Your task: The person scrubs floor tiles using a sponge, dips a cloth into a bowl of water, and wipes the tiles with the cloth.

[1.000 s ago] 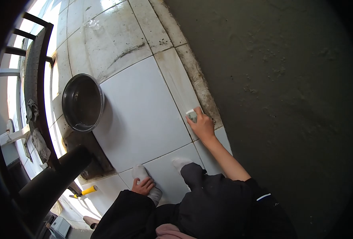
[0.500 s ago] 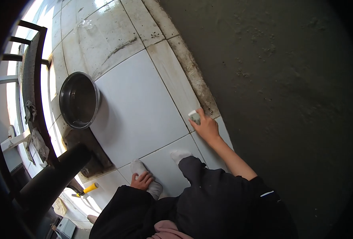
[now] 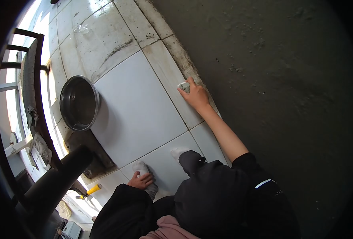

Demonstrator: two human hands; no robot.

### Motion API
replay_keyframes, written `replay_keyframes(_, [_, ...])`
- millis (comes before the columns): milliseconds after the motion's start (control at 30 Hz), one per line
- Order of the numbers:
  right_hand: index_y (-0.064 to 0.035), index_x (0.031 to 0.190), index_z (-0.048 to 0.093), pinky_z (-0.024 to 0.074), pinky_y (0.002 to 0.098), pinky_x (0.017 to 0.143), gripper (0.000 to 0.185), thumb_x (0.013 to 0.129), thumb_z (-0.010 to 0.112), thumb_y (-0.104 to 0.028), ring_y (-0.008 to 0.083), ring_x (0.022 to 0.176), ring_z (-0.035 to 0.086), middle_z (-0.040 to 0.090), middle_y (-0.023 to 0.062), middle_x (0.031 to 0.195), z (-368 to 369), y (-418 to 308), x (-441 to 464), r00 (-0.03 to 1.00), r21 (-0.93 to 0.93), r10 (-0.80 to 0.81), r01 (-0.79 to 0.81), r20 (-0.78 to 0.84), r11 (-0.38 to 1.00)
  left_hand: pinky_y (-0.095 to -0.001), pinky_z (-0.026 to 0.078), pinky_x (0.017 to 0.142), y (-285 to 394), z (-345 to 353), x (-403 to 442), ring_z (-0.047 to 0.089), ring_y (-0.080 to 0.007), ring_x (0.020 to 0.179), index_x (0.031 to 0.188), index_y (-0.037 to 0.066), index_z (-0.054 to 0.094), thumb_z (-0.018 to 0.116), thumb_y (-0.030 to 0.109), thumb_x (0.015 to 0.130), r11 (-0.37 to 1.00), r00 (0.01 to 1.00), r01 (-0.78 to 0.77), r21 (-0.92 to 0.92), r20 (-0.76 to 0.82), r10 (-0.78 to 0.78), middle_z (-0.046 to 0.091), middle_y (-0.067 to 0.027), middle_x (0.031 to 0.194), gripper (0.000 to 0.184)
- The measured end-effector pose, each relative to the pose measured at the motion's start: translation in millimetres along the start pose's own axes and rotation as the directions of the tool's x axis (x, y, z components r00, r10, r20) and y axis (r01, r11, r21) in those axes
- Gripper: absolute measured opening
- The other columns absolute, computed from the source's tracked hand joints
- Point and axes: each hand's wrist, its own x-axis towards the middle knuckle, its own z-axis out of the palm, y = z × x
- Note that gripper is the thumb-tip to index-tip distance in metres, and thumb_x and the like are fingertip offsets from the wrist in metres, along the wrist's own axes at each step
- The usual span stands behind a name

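Note:
My right hand (image 3: 196,96) is closed round a small sponge (image 3: 184,87), white along one edge and dirty grey-green on its face. It is pressed to the narrow strip of stained tile (image 3: 171,75) beside the rough cement edge. My left hand (image 3: 142,181) lies over my left foot, its fingers spread across the grey-white sock (image 3: 140,166). Left of the large clean white tile (image 3: 138,107) stands a round metal basin (image 3: 79,102) with dark liquid in it.
Dark wet-looking cement (image 3: 272,99) covers the whole right side. A dark post on a base plate (image 3: 99,157) stands at left, near a metal frame (image 3: 33,67) with rags. A yellow-handled tool (image 3: 93,189) lies behind it. Stained tiles (image 3: 93,44) stretch ahead.
My right hand has slid the sponge forward and slightly left along the narrow tile strip. My left hand stays on my foot. The view has shifted slightly.

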Motion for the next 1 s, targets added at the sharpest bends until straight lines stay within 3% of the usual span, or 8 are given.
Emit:
replay_keyframes(100, [-0.0123,0.107,0.046,0.0511,0.0466,0.057,0.043,0.081,0.065,-0.041,0.0398,0.068,0.064,0.065,0.0209,0.075,-1,13,-29,1.000,-0.002,-0.016,0.016,-0.001,1.000,-0.0423,0.035,0.083,2,-21,11,0.039,-0.0127,0.124,0.111,0.019,0.059,0.056,0.022,0.079,0.996,0.994,0.068,-0.055,0.093,-0.063,0.056,0.0041,0.117,0.032])
replay_keyframes(267, [-0.0131,0.110,0.049,0.0514,0.0457,0.056,0.044,0.079,0.067,-0.039,0.0389,0.067,0.064,0.064,0.0213,0.074,-13,51,-132,0.997,-0.086,0.069,-0.066,0.030,0.994,-0.0417,0.034,0.084,13,-6,7,0.040,-0.0115,0.123,0.109,0.018,0.060,0.056,0.022,0.079,0.990,0.990,0.139,-0.012,-0.006,-0.139,0.056,0.0039,0.117,0.030])
replay_keyframes(367, [-0.0121,0.111,0.049,0.0516,0.0456,0.055,0.046,0.079,0.068,-0.038,0.0380,0.066,0.064,0.064,0.0199,0.072,-1,59,-124,0.995,-0.070,-0.034,0.028,-0.090,0.997,-0.0422,0.034,0.085,11,-12,9,0.040,-0.0110,0.123,0.109,0.017,0.059,0.056,0.021,0.080,0.989,0.989,0.146,-0.016,0.007,-0.146,0.056,0.0033,0.116,0.029])
replay_keyframes(500, [-0.0093,0.108,0.047,0.0515,0.0459,0.055,0.045,0.080,0.067,-0.038,0.0379,0.068,0.065,0.064,0.0194,0.073,13,21,-42,0.995,-0.026,-0.033,0.030,-0.096,0.999,-0.0432,0.033,0.087,8,-15,12,0.041,-0.0117,0.123,0.110,0.017,0.059,0.056,0.019,0.080,0.988,0.992,0.125,-0.086,0.039,-0.122,0.056,0.0025,0.116,0.030])
replay_keyframes(667, [-0.0104,0.110,0.043,0.0512,0.0467,0.057,0.045,0.082,0.064,-0.039,0.0384,0.071,0.065,0.064,0.0199,0.074,5,-6,4,1.000,-0.034,0.009,-0.010,-0.018,0.999,-0.0433,0.031,0.088,-2,-16,17,0.042,-0.0133,0.122,0.113,0.017,0.057,0.056,0.019,0.080,0.995,0.997,0.038,-0.092,0.077,-0.031,0.056,0.0010,0.117,0.033])
replay_keyframes(833, [-0.0121,0.111,0.045,0.0509,0.0465,0.057,0.046,0.081,0.065,-0.040,0.0385,0.069,0.065,0.065,0.0206,0.077,-8,34,-93,0.994,-0.057,0.095,-0.092,0.058,0.994,-0.0417,0.032,0.088,-15,-16,26,0.043,-0.0153,0.119,0.116,0.018,0.054,0.056,0.021,0.079,0.991,0.985,-0.071,-0.115,0.148,0.088,0.055,0.0015,0.118,0.038])
replay_keyframes(900, [-0.0116,0.110,0.046,0.0511,0.0459,0.056,0.044,0.081,0.066,-0.038,0.0387,0.068,0.065,0.065,0.0207,0.075,-17,41,-130,0.995,-0.045,0.098,-0.097,0.025,0.994,-0.0419,0.032,0.088,-20,-18,29,0.042,-0.0150,0.120,0.116,0.020,0.052,0.059,0.023,0.076,0.985,0.967,-0.116,-0.130,0.210,0.142,0.054,0.0029,0.120,0.040])
replay_keyframes(1000, [-0.0111,0.108,0.047,0.0513,0.0451,0.055,0.043,0.080,0.067,-0.037,0.0385,0.067,0.065,0.064,0.0201,0.072,-11,46,-129,0.998,-0.039,0.034,-0.036,-0.048,0.999,-0.0394,0.032,0.086,-29,-15,29,0.042,-0.0162,0.118,0.116,0.019,0.051,0.058,0.026,0.077,0.970,0.956,-0.212,-0.120,0.181,0.231,0.053,0.0010,0.120,0.040])
